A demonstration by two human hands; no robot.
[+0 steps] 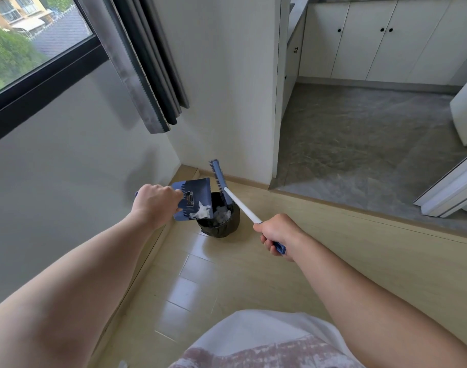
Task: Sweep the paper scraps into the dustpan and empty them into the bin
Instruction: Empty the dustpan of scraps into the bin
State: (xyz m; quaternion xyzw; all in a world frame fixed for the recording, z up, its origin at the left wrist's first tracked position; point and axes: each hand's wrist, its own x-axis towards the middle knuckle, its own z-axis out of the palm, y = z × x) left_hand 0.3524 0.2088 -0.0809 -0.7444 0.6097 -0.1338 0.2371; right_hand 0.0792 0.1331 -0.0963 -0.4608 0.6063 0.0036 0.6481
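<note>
Wood-look floor (227, 288) is carrying everything in its far left corner, by the walls. Blue-headed broom (240, 205) with a white pole is slanting over the right rim of the black bin (221, 229). Bin's left rim is hiding under the blue dustpan (197, 189) tilting above it. The left hand (154, 203) is gripping the pan's handle, which is mostly covered; the right hand (277, 233) is clamping the pole's lower end. White paper scraps (200, 212) are sitting at the pan's lower lip. More white is showing inside the bin, blurry.

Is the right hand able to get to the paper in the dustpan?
Probably not itself: the right hand grips the broom handle, back from the dustpan. Its broom head sits beside the scraps, with nothing between.
</note>
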